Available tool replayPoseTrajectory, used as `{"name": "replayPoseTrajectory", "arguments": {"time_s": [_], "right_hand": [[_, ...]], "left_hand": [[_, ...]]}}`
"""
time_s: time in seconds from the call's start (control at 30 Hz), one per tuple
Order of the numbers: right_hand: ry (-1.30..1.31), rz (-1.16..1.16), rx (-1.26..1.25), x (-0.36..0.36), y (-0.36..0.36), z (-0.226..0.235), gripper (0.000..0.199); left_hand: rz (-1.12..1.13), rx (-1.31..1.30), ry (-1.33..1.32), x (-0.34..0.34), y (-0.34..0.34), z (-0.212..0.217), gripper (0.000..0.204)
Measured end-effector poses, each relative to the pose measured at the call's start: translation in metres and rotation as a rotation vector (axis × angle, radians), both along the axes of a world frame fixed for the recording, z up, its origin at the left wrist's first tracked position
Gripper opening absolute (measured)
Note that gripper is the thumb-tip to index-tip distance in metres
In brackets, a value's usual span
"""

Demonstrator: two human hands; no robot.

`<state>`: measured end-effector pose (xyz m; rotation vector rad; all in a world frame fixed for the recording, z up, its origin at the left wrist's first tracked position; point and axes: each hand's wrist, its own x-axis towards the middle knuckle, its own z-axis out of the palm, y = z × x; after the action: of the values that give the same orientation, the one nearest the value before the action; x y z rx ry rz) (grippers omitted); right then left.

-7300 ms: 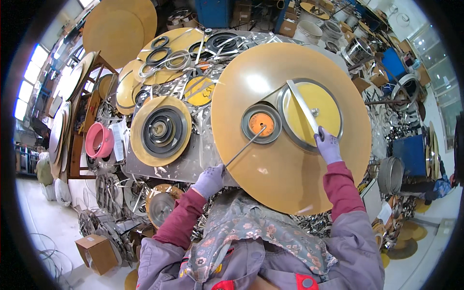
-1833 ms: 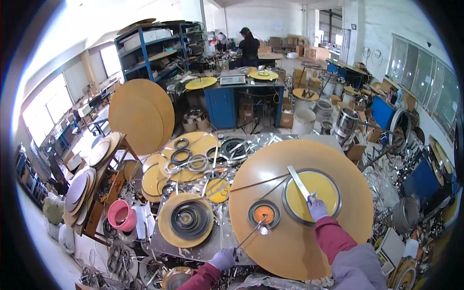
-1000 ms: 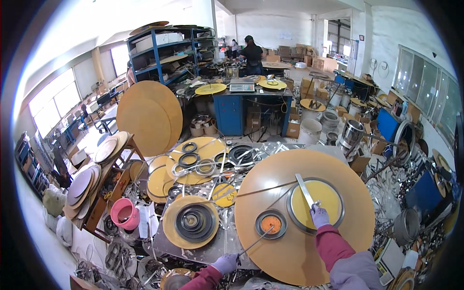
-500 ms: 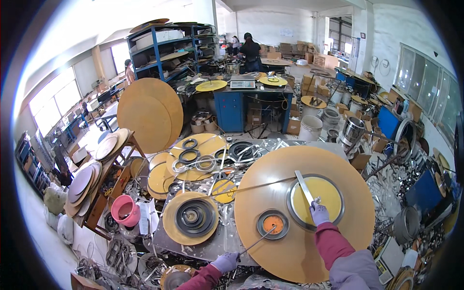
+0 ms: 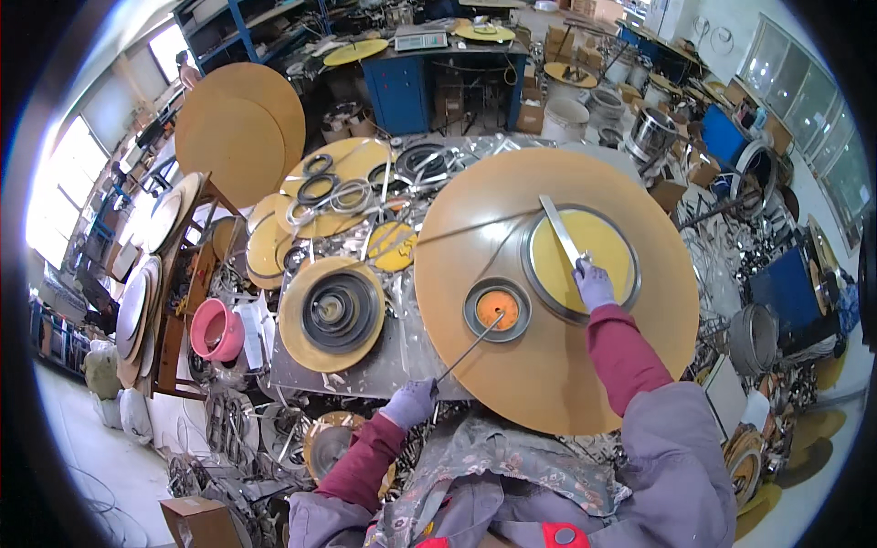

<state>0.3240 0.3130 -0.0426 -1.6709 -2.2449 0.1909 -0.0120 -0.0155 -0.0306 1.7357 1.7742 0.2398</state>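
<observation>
A large tan disc [image 5: 457, 301] covers much of the bench in front of me. On it lies a yellow disc [image 5: 598, 242] with a dark grey ring [image 5: 533, 274] around its edge. My right hand [image 5: 595, 285], gloved in pale purple, is closed on the near end of a flat metal bar [image 5: 555, 226], which lies slantwise over the ring and yellow disc. My left hand [image 5: 410, 404], gloved alike, grips a thin metal rod [image 5: 468, 354]. The rod's far end meets an orange hub [image 5: 497, 311] inside a smaller grey ring [image 5: 473, 321]. A thin strip [image 5: 475, 226] runs leftward from the large ring.
Left of the large disc, a round board [image 5: 297, 342] carries a coiled dark grey stack. Beyond it lie black rings [image 5: 317, 188] and yellow discs. A pink bucket [image 5: 219, 331] stands further left. Metal strip scraps clutter the right side. A blue desk [image 5: 398, 96] stands behind the bench.
The view has tipped downward, so the bench sits higher in the picture and more of my arms and apron shows. Both hands keep their holds on the bar and the rod.
</observation>
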Motion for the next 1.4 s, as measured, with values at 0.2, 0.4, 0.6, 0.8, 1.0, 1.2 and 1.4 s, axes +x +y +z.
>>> {"name": "replayPoseTrajectory", "arguments": {"time_s": [0.2,0.4,0.6,0.8,1.0,1.2,1.4], "right_hand": [[0.009,-0.040,-0.102,-0.001,-0.007,0.025,0.033],[0.014,0.011,-0.082,0.006,0.001,0.018,0.034],[-0.008,-0.006,-0.088,0.002,-0.010,0.028,0.031],[-0.035,0.027,-0.063,0.011,-0.004,0.009,0.027],[0.078,-0.004,-0.020,0.012,0.005,0.009,0.040],[-0.006,-0.118,-0.076,0.005,0.010,0.009,0.040],[0.013,0.069,-0.134,-0.004,-0.025,0.051,0.032]], "left_hand": [[-0.052,-0.067,-0.017,0.020,0.004,0.016,0.018],[-0.010,-0.037,-0.037,0.029,0.010,0.005,0.017],[0.004,-0.075,0.026,0.014,0.025,0.027,0.016],[-0.047,-0.020,0.015,0.019,0.017,0.021,0.018],[-0.051,-0.088,0.013,0.020,0.011,0.014,0.022],[0.005,-0.117,-0.031,0.017,-0.004,0.027,0.024],[0.265,-0.089,-0.108,-0.006,-0.068,0.015,0.022]]}}
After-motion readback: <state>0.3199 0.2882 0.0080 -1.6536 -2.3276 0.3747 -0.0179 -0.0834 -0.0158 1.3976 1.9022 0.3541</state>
